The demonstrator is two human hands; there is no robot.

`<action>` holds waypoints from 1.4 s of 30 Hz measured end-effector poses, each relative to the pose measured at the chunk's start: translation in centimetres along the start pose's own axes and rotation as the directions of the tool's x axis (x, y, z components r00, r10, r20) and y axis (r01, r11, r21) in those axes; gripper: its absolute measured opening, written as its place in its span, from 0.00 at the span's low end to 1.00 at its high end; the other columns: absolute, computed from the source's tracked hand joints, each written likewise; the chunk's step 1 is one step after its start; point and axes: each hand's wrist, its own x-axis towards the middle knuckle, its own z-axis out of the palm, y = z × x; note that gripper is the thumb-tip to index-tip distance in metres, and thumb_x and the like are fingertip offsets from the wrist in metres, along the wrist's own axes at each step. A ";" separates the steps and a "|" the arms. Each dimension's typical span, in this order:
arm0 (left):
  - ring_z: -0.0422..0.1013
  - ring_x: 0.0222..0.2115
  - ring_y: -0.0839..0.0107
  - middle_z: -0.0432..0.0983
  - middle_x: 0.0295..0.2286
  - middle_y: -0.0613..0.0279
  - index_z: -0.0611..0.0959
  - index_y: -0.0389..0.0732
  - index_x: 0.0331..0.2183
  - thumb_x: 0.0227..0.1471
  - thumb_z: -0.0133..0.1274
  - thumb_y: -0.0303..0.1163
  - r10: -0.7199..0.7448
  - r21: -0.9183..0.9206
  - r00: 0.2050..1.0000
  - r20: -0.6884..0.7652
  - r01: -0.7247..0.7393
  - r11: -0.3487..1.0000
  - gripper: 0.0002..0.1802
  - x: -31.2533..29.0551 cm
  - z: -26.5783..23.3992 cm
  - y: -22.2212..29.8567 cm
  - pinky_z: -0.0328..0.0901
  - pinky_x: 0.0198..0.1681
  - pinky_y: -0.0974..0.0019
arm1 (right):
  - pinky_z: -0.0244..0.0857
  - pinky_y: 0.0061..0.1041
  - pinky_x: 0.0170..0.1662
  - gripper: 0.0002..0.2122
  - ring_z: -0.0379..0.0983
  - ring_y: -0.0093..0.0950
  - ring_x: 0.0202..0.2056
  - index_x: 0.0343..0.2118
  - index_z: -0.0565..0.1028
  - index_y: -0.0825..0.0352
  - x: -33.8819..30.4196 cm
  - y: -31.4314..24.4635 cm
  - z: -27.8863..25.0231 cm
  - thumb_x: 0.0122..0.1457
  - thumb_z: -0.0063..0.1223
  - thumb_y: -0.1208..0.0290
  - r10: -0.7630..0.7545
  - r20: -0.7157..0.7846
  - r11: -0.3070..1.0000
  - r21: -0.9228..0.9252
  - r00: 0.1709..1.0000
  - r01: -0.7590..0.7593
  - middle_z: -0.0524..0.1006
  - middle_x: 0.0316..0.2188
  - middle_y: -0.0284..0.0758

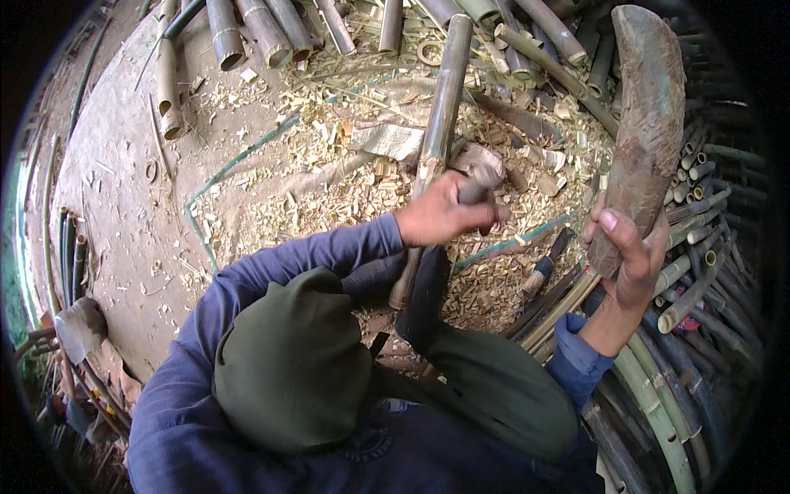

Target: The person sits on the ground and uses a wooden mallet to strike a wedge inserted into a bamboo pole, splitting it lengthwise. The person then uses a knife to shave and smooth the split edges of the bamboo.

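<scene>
My right hand [629, 247] grips the narrow lower end of a thick, curved brown wooden club [650, 107], held upright. My left hand [440, 216] is closed around a short grey-brown piece [479, 186], smeared by motion; its kind does not show. Beneath that hand a bamboo pole [444, 99] slants from the far side toward my legs, its pale cut part [426, 171] by my wrist. The pole's near end [401, 292] lies beside my knees. Left of the pole, a pale, rough flat piece [387, 140] lies on the shavings.
Wood chips [304, 210] cover a cloth [284, 123] with a green edge. A dark-handled tool [545, 265] lies among them, nearer my right arm. Cut bamboo poles [263, 33] lie at the far side, and more bamboo [683, 288] is piled at the right.
</scene>
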 end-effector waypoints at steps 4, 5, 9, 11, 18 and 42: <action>0.66 0.19 0.81 0.72 0.18 0.72 0.81 0.41 0.21 0.57 0.63 0.48 -0.157 -0.005 0.987 0.020 0.158 0.987 0.22 -0.3 0.1 -1.5 0.60 0.23 0.70 | 0.70 0.26 0.26 0.24 0.74 0.27 0.23 0.47 0.70 0.78 -0.4 0.2 0.4 0.49 0.61 0.68 0.022 0.056 0.999 0.036 0.998 -0.024 0.77 0.29 0.41; 0.65 0.19 0.81 0.71 0.17 0.72 0.81 0.40 0.20 0.55 0.63 0.54 -0.182 0.134 0.983 0.016 0.179 0.975 0.27 -0.2 -0.2 -2.7 0.59 0.22 0.69 | 0.70 0.26 0.26 0.25 0.74 0.27 0.23 0.48 0.69 0.78 -0.4 0.4 0.6 0.49 0.61 0.69 0.025 0.071 0.999 0.042 0.997 -0.028 0.77 0.30 0.42; 0.63 0.18 0.80 0.67 0.15 0.73 0.77 0.41 0.15 0.54 0.63 0.58 -0.175 0.199 0.985 -0.011 0.174 0.964 0.32 0.0 -0.2 -4.1 0.57 0.21 0.68 | 0.70 0.26 0.27 0.28 0.73 0.28 0.23 0.52 0.67 0.78 -0.4 0.9 0.9 0.49 0.61 0.69 0.076 0.107 0.995 0.049 0.991 -0.081 0.76 0.30 0.43; 0.61 0.15 0.78 0.63 0.12 0.70 0.71 0.41 0.11 0.51 0.62 0.63 -0.162 0.242 0.987 -0.012 0.160 0.957 0.38 0.1 -0.5 -4.4 0.56 0.19 0.65 | 0.70 0.26 0.27 0.29 0.73 0.28 0.23 0.53 0.66 0.78 -0.5 1.1 1.0 0.49 0.61 0.69 0.079 0.111 0.995 0.057 0.991 -0.086 0.76 0.30 0.43; 0.59 0.13 0.75 0.58 0.10 0.66 0.66 0.38 0.09 0.50 0.62 0.65 -0.096 0.312 0.995 -0.041 0.104 0.944 0.43 0.2 -0.5 -4.9 0.56 0.18 0.62 | 0.71 0.26 0.28 0.30 0.73 0.28 0.24 0.54 0.65 0.79 -0.5 1.4 0.5 0.48 0.61 0.69 0.083 0.149 0.995 0.035 0.985 -0.089 0.76 0.30 0.43; 0.61 0.19 0.76 0.66 0.14 0.65 0.78 0.35 0.22 0.56 0.64 0.50 0.066 0.236 0.997 -0.042 -0.054 0.970 0.27 -0.2 0.0 -7.6 0.60 0.24 0.62 | 0.72 0.30 0.44 0.31 0.78 0.31 0.38 0.55 0.70 0.70 -0.5 3.9 2.7 0.44 0.62 0.70 0.232 0.490 0.840 -0.536 0.840 0.081 0.79 0.41 0.40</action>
